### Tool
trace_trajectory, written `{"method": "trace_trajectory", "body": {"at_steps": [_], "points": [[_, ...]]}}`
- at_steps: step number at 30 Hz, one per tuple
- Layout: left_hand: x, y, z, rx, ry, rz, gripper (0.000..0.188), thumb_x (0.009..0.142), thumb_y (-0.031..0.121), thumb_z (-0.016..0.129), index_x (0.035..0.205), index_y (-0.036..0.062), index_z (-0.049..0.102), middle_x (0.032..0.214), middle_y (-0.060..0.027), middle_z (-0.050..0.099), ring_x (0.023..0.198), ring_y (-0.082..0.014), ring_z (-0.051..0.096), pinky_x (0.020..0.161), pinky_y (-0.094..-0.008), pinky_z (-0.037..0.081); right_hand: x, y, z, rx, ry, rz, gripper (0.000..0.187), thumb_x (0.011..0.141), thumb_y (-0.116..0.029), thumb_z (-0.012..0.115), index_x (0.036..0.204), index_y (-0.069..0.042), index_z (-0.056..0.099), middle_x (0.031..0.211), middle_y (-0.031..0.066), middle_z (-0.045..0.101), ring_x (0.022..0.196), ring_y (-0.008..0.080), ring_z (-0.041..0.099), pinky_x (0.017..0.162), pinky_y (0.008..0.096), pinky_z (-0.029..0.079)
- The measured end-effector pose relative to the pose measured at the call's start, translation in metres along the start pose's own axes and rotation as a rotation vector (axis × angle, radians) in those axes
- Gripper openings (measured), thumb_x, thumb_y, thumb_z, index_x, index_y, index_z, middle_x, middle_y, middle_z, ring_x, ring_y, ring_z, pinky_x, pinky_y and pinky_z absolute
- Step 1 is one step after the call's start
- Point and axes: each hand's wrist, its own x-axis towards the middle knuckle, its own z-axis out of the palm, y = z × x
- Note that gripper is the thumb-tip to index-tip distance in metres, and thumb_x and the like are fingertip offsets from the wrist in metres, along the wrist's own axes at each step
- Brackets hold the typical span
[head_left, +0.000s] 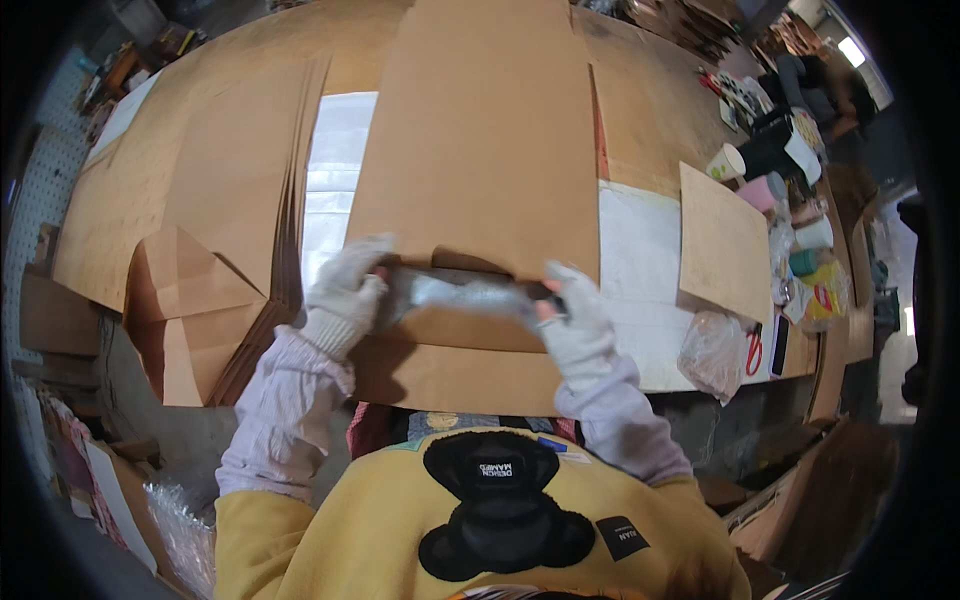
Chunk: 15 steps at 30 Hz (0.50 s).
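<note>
Between my two gloved hands stretches a shiny, see-through strip, smeared by motion and too blurred to name its kind surely. At its left end my left hand is closed on it, and at its right end my right hand is closed on it too. Both gloves are white, with bare fingertips showing. Under the strip lies a large brown paper sheet running far up the table. Its near part shows a crosswise fold and a dark slot-like shadow close behind the strip.
To the left lies a stack of folded brown paper with an opened, folded end. A board lies at right, near a crumpled plastic bag, red scissors and cups. Another person sits at the far right.
</note>
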Motion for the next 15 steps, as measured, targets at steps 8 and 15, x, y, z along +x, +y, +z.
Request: {"method": "trace_trajectory", "body": {"at_steps": [8, 15], "points": [[-0.008, -0.024, -0.028, 0.364, -0.335, -0.716, 0.044, 0.086, 0.029, 0.08, 0.126, 0.0114, 0.072, 0.12, -0.0072, 0.077, 0.113, -0.0228, 0.073, 0.094, -0.0374, 0.059, 0.056, 0.031, -0.016, -0.313, -0.174, 0.087, 0.067, 0.074, -0.033, 0.092, 0.128, -0.003, 0.064, 0.107, 0.0202, 0.072, 0.103, 0.0364, 0.07, 0.091, 0.0442, 0.056], [-0.021, -0.052, -0.015, 0.178, -0.154, -0.617, 0.019, 0.09, 0.012, 0.069, 0.108, 0.0072, 0.07, 0.099, -0.0082, 0.076, 0.092, -0.019, 0.077, 0.081, -0.0359, 0.059, 0.127, 0.014, -0.018, -0.777, 0.344, -0.251, 0.044, 0.084, -0.013, 0.079, 0.127, -0.005, 0.07, 0.118, 0.0158, 0.073, 0.108, 0.0372, 0.069, 0.097, 0.0443, 0.054]]}}
